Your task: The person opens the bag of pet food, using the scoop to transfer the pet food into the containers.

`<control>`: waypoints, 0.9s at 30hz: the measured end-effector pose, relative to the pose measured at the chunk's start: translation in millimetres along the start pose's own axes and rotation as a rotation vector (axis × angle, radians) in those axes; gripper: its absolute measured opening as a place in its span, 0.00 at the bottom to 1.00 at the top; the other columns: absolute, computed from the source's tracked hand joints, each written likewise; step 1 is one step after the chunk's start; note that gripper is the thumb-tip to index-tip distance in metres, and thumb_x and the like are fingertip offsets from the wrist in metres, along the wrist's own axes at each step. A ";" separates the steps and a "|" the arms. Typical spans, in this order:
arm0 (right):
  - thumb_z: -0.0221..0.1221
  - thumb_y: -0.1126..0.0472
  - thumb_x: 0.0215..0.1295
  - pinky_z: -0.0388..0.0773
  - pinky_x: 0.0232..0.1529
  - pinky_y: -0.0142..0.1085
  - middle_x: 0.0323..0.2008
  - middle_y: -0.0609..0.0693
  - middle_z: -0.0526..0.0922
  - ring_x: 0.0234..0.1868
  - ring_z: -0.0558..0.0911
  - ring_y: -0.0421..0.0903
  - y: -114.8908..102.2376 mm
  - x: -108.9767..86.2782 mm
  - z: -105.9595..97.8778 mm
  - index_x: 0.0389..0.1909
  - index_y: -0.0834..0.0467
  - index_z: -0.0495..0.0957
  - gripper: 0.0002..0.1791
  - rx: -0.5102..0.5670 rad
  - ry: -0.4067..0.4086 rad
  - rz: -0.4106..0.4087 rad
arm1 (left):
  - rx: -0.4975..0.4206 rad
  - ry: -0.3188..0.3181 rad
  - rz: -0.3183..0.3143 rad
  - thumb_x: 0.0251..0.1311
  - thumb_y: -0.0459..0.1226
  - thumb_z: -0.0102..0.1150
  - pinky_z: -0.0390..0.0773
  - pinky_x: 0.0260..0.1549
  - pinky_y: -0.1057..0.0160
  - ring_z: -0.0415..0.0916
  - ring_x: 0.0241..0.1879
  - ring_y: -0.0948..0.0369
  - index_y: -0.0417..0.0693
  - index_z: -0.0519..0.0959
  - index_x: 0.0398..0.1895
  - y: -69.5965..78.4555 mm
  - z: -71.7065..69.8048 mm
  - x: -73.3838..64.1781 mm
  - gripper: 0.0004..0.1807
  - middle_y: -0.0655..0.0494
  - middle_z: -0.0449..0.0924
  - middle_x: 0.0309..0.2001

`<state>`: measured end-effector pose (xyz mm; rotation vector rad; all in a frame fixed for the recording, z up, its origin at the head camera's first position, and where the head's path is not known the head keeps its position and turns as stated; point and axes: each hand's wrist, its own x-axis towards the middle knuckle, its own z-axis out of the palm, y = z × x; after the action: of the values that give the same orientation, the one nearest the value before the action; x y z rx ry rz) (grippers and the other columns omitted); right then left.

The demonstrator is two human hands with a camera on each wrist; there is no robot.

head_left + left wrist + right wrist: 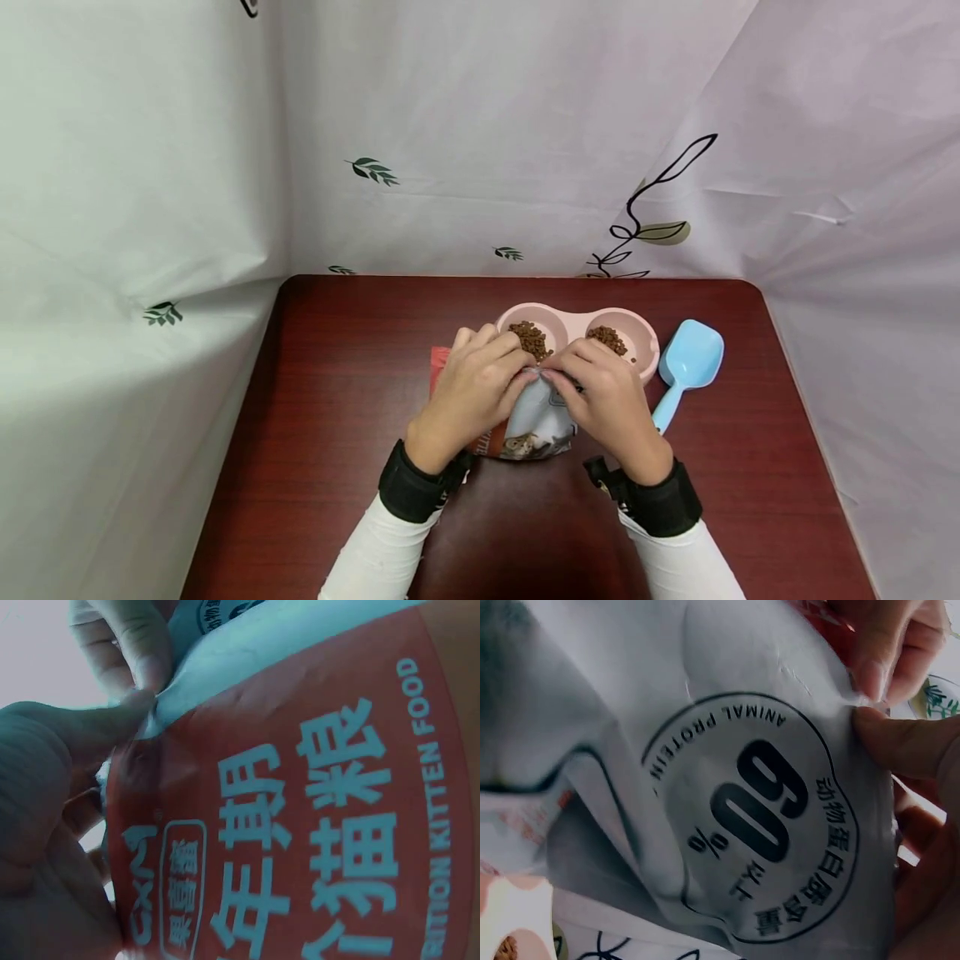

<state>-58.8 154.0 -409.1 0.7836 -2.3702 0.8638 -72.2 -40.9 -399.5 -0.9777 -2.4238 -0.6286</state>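
Between both hands stands a red and silver-grey bag of kitten food (pixel 536 421), its front printed with a cat. My left hand (pixel 480 375) pinches the bag's top edge between thumb and fingers. Right beside it, my right hand (pixel 600 387) pinches the same edge, the two thumbs nearly meeting at the middle. In the left wrist view the bag's red panel (pixel 262 825) shows large white lettering. The right wrist view has its grey panel (pixel 757 802) with a round "60%" print, and the left thumb and fingers close to the right thumb.
Behind the bag sits a pink double bowl (pixel 573 321) with brown kibble (pixel 531 340) in both halves. To its right a light blue scoop (pixel 692 354) lies on the dark red table (pixel 352 400). White patterned cloth (pixel 480 125) hangs around the table.
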 end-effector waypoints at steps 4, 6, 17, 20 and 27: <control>0.70 0.64 0.53 0.73 0.23 0.38 0.25 0.46 0.81 0.28 0.75 0.41 -0.5 -1.1 1.8 0.27 0.55 0.87 0.02 -0.001 0.020 -0.004 | 0.005 0.022 0.006 0.61 0.42 0.62 0.65 0.32 0.56 0.69 0.33 0.59 0.51 0.85 0.29 1.8 2.4 -0.2 0.07 0.62 0.80 0.30; 0.70 0.64 0.52 0.73 0.23 0.38 0.24 0.46 0.81 0.27 0.75 0.41 -0.6 -1.6 1.6 0.27 0.55 0.87 0.02 -0.007 0.018 -0.010 | 0.004 0.035 0.013 0.60 0.42 0.63 0.65 0.31 0.56 0.69 0.32 0.60 0.51 0.84 0.27 2.3 3.1 -0.7 0.07 0.62 0.80 0.28; 0.71 0.64 0.49 0.73 0.22 0.38 0.24 0.45 0.80 0.26 0.74 0.40 -2.5 -7.2 -6.8 0.28 0.56 0.87 0.04 -0.011 -0.034 -0.050 | 0.141 -0.032 0.088 0.62 0.43 0.60 0.66 0.29 0.59 0.68 0.30 0.58 0.49 0.78 0.24 8.9 -0.2 -6.0 0.11 0.58 0.76 0.28; 0.71 0.64 0.50 0.76 0.26 0.37 0.28 0.46 0.81 0.30 0.77 0.40 -3.5 -9.9 -11.3 0.31 0.56 0.86 0.06 0.012 -0.086 -0.044 | 0.143 -0.058 0.080 0.62 0.44 0.61 0.66 0.29 0.59 0.70 0.31 0.58 0.49 0.80 0.27 13.0 -5.0 -8.8 0.11 0.58 0.78 0.29; 0.68 0.62 0.56 0.76 0.35 0.29 0.39 0.41 0.84 0.36 0.78 0.34 4.9 -25.4 -39.8 0.43 0.50 0.84 0.13 0.125 -0.267 0.035 | 0.073 -0.139 0.032 0.63 0.53 0.58 0.69 0.32 0.57 0.72 0.34 0.57 0.48 0.81 0.33 16.3 -34.1 -24.2 0.18 0.57 0.79 0.32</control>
<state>-34.0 193.3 -399.8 0.9622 -2.5875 0.9824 -36.8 -62.0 -381.9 -1.0594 -2.5274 -0.4711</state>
